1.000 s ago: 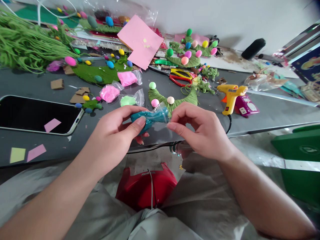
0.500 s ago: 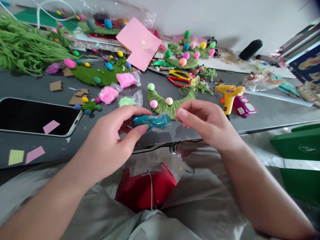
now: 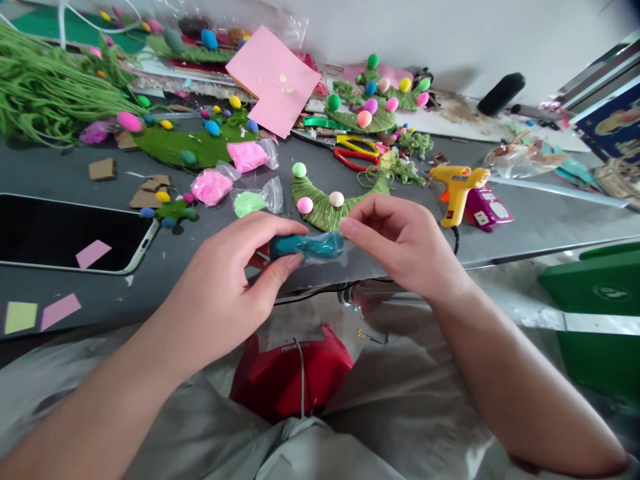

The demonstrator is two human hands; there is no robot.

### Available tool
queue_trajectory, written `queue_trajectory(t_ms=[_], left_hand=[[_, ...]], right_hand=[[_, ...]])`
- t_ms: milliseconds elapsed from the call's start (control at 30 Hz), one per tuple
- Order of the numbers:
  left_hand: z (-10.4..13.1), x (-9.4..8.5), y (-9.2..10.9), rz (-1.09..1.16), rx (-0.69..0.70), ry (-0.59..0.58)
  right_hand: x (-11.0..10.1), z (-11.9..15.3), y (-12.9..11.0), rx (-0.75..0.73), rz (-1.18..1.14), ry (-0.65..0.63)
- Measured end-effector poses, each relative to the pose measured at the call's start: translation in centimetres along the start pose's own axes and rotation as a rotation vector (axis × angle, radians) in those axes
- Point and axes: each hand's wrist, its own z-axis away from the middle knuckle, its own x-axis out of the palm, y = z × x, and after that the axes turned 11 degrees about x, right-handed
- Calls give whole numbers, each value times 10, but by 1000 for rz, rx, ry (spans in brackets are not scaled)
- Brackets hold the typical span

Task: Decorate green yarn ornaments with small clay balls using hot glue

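Observation:
A teal packet in clear plastic is pinched between the thumb and fingers of my left hand, above the table's front edge. My right hand has its thumb and forefinger pressed together at the packet's right end, apparently on the plastic film, though what they grip is too small to make out. Just behind the hands lies a green yarn-wrapped crescent with a mint, a pink and a cream ball on it. Pink packets and a light green packet rest behind my left hand.
At left are a phone and green yarn. Scissors and pink paper lie behind. A yellow glue gun and purple box stand at right. A red stool is below.
The teal packet and my left hand have shifted slightly right. My right hand has come left, closing onto the packet's end. The view has turned a little, moving the table items leftward.

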Motion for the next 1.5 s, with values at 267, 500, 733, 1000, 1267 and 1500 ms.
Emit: queue_trajectory(t_ms=[267, 500, 733, 1000, 1267, 1500], left_hand=[[0, -1, 1, -7, -14, -9], [-1, -1, 1, 46, -100, 8], [-6, -3, -1, 174, -164, -7], [-4, -8, -11, 597, -368, 57], [-6, -3, -6, 717, -405, 55], [-9, 1, -6, 689, -418, 59]], right_hand=[[0, 2, 4, -98, 59, -12], [2, 0, 2, -144, 108, 34], [2, -1, 2, -151, 67, 26], [-11, 2, 1, -165, -50, -67], [-15, 4, 7, -175, -51, -93], [-16, 3, 10, -269, 94, -105]])
